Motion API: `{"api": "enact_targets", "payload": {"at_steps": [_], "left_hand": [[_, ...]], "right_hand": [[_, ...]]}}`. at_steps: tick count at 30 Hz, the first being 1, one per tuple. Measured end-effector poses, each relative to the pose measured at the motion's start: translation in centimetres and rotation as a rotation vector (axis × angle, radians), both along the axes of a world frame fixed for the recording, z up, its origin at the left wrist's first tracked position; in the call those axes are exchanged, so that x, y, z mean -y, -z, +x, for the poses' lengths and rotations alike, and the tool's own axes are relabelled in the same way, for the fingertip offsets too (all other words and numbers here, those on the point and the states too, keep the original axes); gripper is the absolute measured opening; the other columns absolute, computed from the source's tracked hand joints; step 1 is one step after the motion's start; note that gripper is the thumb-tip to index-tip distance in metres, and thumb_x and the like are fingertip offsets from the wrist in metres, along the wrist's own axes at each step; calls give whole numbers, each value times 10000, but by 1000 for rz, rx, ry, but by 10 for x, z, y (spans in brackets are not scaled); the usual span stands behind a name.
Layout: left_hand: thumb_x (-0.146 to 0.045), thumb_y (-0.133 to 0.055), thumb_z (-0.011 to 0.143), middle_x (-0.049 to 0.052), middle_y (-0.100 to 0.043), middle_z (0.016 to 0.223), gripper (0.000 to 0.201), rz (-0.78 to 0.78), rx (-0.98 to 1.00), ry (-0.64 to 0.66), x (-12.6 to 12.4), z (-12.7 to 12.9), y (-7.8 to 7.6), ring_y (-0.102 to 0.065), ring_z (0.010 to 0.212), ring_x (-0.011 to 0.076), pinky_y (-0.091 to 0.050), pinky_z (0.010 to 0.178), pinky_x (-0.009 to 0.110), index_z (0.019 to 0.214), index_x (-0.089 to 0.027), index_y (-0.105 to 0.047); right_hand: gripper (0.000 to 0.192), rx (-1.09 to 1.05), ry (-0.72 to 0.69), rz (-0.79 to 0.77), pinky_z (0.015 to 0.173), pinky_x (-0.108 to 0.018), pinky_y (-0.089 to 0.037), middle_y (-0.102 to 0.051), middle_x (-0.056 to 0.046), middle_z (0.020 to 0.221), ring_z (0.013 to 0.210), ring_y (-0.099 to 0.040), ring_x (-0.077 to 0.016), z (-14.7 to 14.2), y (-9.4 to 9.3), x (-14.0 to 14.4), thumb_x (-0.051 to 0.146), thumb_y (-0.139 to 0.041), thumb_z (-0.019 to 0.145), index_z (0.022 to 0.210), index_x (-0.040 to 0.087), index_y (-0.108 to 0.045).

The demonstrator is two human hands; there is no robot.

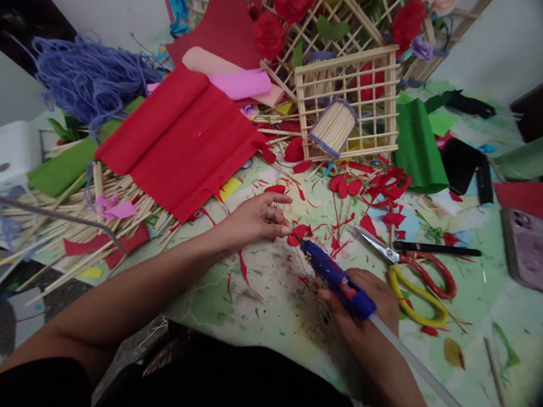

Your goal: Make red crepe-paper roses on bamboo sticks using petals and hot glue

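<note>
My right hand is wrapped round a blue hot glue gun, with a long translucent glue stick running out of its back end. The gun's nozzle points up and left, at a small red paper petal. That petal is pinched between the thumb and a finger of my left hand, whose other fingers are partly curled. Whether the nozzle touches the petal I cannot tell. More cut red petals on thin stems lie just beyond my hands.
Open scissors and a black pen lie right of the glue gun. Red crepe paper covers many sticks at left. A stick lattice stands at the back. A phone rests far right; a cable crosses the left.
</note>
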State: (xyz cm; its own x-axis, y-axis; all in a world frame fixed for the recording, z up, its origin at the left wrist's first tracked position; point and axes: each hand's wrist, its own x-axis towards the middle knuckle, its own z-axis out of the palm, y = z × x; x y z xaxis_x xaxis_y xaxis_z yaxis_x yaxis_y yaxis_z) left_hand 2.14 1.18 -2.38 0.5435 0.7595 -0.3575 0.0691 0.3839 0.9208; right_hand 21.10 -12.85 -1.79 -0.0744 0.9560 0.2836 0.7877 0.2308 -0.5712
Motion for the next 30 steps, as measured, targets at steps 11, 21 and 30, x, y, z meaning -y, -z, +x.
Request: {"api": "enact_targets", "payload": {"at_steps": [11,21,30], "left_hand": [[-94,-747,598,-21,-602,652,610,-131,96,-36,-2,-4,-5,-564,574,74,-411,578,207,1158,-101,-506],[-91,-757,613,-32,-584,676,591,-199,124,-19,1,-6,-10,-585,613,72,-433,615,208,1154,-121,-521],[-103,-772,607,-43,-595,685,539,-266,182,38,4,-7,-9,-580,609,53,-438,616,185,1102,-135,-560]], "right_hand": [[365,669,689,-25,567,-335,-315,-560,-88,654,644,-513,-240,76,-10,1,541,-498,821,724,190,-530],[360,801,444,-105,568,-383,-236,-593,-163,733,695,-533,-291,129,13,-3,568,-531,800,735,214,-502],[200,382,301,65,737,-420,-382,-659,-108,879,878,-570,-271,58,-34,-15,368,-562,847,897,198,-656]]}}
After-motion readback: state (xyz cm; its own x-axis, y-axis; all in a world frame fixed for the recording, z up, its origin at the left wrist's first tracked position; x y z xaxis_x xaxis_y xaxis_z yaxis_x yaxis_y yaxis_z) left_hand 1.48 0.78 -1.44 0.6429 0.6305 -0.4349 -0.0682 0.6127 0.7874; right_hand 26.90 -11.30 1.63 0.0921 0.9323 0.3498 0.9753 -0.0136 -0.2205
